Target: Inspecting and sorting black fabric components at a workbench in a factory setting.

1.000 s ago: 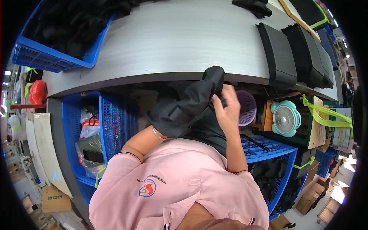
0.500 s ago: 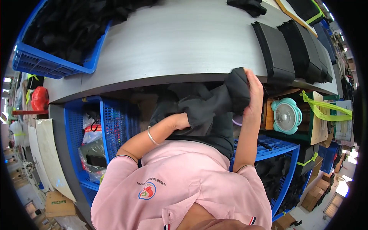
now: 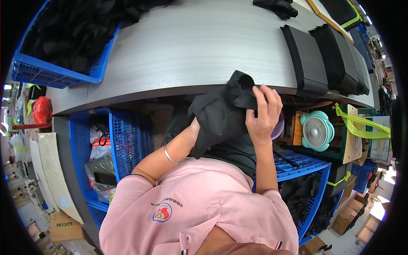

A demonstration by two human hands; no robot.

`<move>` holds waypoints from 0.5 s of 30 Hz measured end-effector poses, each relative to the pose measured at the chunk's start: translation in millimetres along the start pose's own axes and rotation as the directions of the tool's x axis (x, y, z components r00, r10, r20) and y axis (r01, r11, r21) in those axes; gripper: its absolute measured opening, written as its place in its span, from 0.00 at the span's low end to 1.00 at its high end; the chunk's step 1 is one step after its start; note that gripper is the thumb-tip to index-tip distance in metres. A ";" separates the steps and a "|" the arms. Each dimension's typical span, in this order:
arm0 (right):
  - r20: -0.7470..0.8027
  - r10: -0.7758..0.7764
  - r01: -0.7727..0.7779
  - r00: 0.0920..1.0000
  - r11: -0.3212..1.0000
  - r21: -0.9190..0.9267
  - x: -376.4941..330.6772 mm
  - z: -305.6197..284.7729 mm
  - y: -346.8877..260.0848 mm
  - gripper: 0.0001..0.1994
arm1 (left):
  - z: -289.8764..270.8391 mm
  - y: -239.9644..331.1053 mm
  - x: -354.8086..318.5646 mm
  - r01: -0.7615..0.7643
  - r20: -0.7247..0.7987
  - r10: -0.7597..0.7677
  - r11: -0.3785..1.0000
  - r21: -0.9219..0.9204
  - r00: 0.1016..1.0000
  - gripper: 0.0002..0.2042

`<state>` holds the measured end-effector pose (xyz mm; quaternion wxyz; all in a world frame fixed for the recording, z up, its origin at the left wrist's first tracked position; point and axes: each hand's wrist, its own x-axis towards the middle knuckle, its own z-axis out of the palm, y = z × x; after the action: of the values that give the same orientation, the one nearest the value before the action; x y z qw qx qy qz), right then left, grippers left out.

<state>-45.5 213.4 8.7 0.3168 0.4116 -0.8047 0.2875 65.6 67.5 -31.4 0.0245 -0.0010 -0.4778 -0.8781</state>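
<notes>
A crumpled black garment point(image 3: 219, 112) hangs at the front edge of the grey table point(image 3: 187, 46). My right hand point(image 3: 262, 114) grips its right side, fingers spread over the cloth. My left hand point(image 3: 194, 128) is pushed into the garment from below, mostly hidden by the fabric, with a thin bracelet on that wrist. Both hands are just in front of the table's edge, above my lap.
A blue crate point(image 3: 59, 72) of black cloth sits at the table's far left. Folded black pieces point(image 3: 323, 59) lie stacked on the right. Blue crates point(image 3: 123, 140) stand under the table beside me, a small teal fan point(image 3: 316, 131) to the right.
The garment has shifted left and lower from where my right hand held it up at the table edge. My left hand has gone deeper into the cloth.
</notes>
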 end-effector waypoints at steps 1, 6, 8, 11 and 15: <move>0.041 -0.019 0.017 0.999 0.999 0.046 -3.3 2.5 5.0 0.26 | 1.8 -0.5 -0.4 0.056 -0.036 -0.066 0.972 -0.229 0.997 0.24; 0.472 -0.132 -0.244 0.872 0.718 0.652 3.2 -30.6 12.1 0.10 | -41.1 7.7 -3.7 -0.172 0.090 0.202 0.436 0.884 0.975 0.20; 0.388 -0.213 -0.157 0.897 0.666 0.730 15.4 -44.8 22.3 0.13 | -68.4 24.4 -7.2 -0.148 -0.004 0.179 0.825 0.546 0.984 0.18; 0.397 0.085 -0.347 0.914 0.669 0.657 44.2 -46.8 37.0 0.12 | -87.9 41.8 -2.4 -0.127 -0.084 0.131 0.991 0.050 0.988 0.18; 0.199 0.409 -0.444 0.891 0.690 0.571 85.0 0.3 74.7 0.08 | -65.5 58.7 32.4 0.131 -0.336 -0.057 0.971 0.200 0.940 0.21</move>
<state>-147.8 209.4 56.9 0.0711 0.3002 -0.7524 0.5820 37.3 -20.7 -16.9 0.0612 0.1704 -0.5605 -0.8081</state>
